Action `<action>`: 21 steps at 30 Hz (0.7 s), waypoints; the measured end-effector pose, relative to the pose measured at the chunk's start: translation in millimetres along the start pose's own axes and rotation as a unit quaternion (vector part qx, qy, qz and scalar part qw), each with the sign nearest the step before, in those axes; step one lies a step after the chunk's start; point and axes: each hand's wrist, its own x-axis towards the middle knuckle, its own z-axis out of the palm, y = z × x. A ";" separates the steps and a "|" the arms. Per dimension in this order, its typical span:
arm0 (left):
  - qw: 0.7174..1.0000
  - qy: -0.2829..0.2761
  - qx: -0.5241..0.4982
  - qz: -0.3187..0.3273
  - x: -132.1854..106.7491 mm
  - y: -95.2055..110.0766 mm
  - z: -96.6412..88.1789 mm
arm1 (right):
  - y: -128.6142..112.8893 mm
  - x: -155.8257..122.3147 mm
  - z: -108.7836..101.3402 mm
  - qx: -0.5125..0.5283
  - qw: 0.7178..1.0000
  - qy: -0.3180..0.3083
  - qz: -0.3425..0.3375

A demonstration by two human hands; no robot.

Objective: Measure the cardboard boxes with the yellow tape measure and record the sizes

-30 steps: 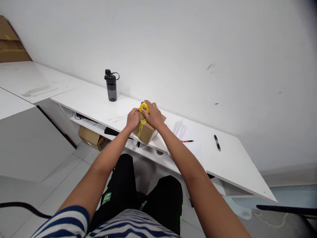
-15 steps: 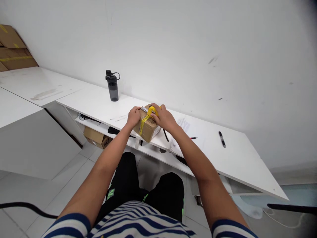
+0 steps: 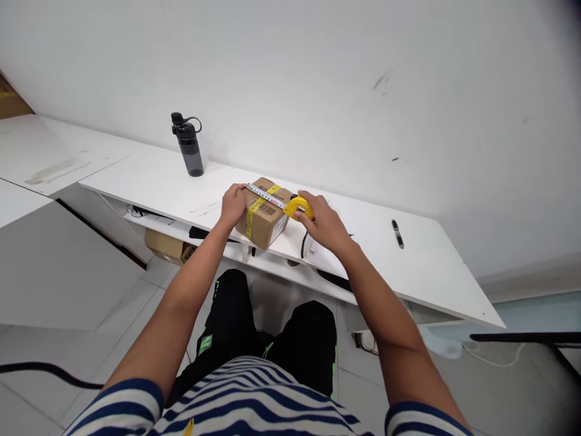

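Observation:
A brown cardboard box (image 3: 259, 226) with yellow tape sits on the white desk, close to its front edge. Across its top runs the drawn-out blade of a yellow tape measure (image 3: 300, 207). My right hand (image 3: 323, 223) is closed around the tape measure's case, just past the box's right side. At the box's left edge, my left hand (image 3: 233, 204) pinches the end of the blade. Its fingertips are partly hidden. A black strap hangs from the tape measure beside the box.
A dark water bottle (image 3: 188, 145) stands on the desk (image 3: 149, 175) toward the wall, left of the box. Paper sheets (image 3: 324, 253) lie partly under my right forearm. Farther right is a black pen (image 3: 397, 234). Another cardboard box (image 3: 163, 245) is on the shelf below.
My right hand has moved right with the tape measure, drawing more blade out across the box top. My left hand stays at the box's left edge. The view has shifted slightly.

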 end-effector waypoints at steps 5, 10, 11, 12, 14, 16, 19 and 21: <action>1.000 -0.003 -0.006 -0.004 -0.5 0.7 -2.1 | -19.1 41.3 11.4 0.009 1.000 -0.013 -0.022; 1.000 0.000 -0.020 -0.008 -0.6 2.0 -6.6 | -49.2 88.7 44.1 0.009 0.997 -0.031 -0.066; 1.000 -0.002 -0.020 -0.010 -1.2 2.6 -7.7 | -53.4 94.8 51.0 0.010 0.997 -0.030 -0.073; 1.000 -0.005 -0.020 -0.011 -2.1 3.3 -8.6 | -56.2 99.0 57.2 0.014 0.996 -0.028 -0.081; 1.000 -0.011 -0.021 -0.010 -4.7 4.6 -9.6 | -57.7 101.9 66.1 0.028 0.995 -0.019 -0.096; 0.999 -0.014 -0.028 -0.013 -7.2 5.6 -9.4 | -54.7 98.3 70.4 0.055 0.994 0.010 -0.098; 0.998 -0.007 -0.046 -0.034 -6.1 6.9 -9.7 | -47.0 85.3 69.7 0.114 0.983 0.133 -0.049; 0.996 0.004 -0.062 -0.061 0.3 7.6 -13.7 | -41.9 74.1 66.1 0.144 0.962 0.232 0.017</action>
